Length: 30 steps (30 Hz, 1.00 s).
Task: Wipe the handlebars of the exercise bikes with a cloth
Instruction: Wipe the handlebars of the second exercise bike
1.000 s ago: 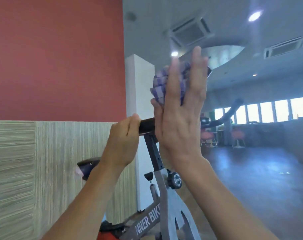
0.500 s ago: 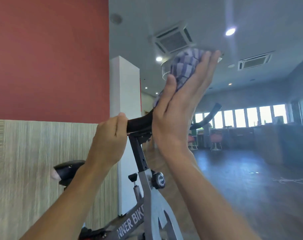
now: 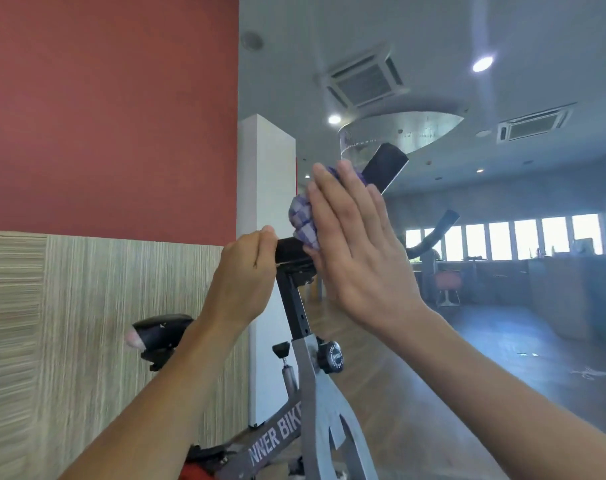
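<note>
Fingers of the right hand (image 3: 360, 258) lie flat, pressing a checkered cloth (image 3: 303, 220) against the black handlebar (image 3: 384, 168) — left hand (image 3: 242, 282) clenches its crossbar. Red wall (image 3: 111, 109), wood floor (image 3: 416, 393) behind.

— What am I seeing from here?

— One head camera only, low and close behind the exercise bike (image 3: 315, 393), tilted up past its handlebars (image 3: 386, 168) to the ceiling.

— How near?

— Near: the stem fills mid-frame, forearms enter from the bottom. Beyond the bike, windows far right; left edge blurred, probably wall panelling.
</note>
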### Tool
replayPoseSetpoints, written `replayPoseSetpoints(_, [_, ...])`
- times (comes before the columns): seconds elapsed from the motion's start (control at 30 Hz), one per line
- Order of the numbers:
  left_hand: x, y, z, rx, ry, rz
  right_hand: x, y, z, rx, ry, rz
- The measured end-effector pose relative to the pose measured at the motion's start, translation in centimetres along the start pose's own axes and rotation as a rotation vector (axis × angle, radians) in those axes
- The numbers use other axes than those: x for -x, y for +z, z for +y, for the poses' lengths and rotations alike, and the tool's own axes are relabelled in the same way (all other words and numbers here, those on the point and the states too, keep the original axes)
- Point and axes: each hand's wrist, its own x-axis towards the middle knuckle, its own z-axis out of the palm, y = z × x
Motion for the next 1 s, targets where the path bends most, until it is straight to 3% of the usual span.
replayPoseSetpoints(0.07, [0.1,-0.2,0.2,0.005,-0.012,-0.032,-0.8,-0.7,1.5,0.078,-0.101,-0.003])
replayPoseSetpoints(0.23, [0.3,-0.3,0.8,0.012,-0.035,-0.048,-2.3,-1.8,3.4,0.064,0.006,0.059])
replayPoseSetpoints(0.4, [0.2,-0.5,0.6,0.002,-0.033,-0.04,-1.4,-2.1,2.7,0.144,-0.264,-0.111])
replayPoseSetpoints(0.57, [0.4,-0.4,0.8,0.025,-0.044,-0.058,-2.8,-3.4,4.5,0.159,-0.1,-0.045])
replayPoseSetpoints(0.77, [0.4,-0.2,0.3,0.008,-0.022,-0.044,-2.9,-3.3,3.5,0.213,-0.283,-0.13])
replayPoseSetpoints(0.9, [0.4,-0.2,0.2,0.008,-0.032,-0.054,-4.4,-4.6,4.5,0.233,-0.133,-0.157])
replayPoseSetpoints(1.0, [0.5,-0.1,0.5,0.02,-0.028,-0.031,-3.7,-3.8,2.7,0.237,-0.196,-0.206])
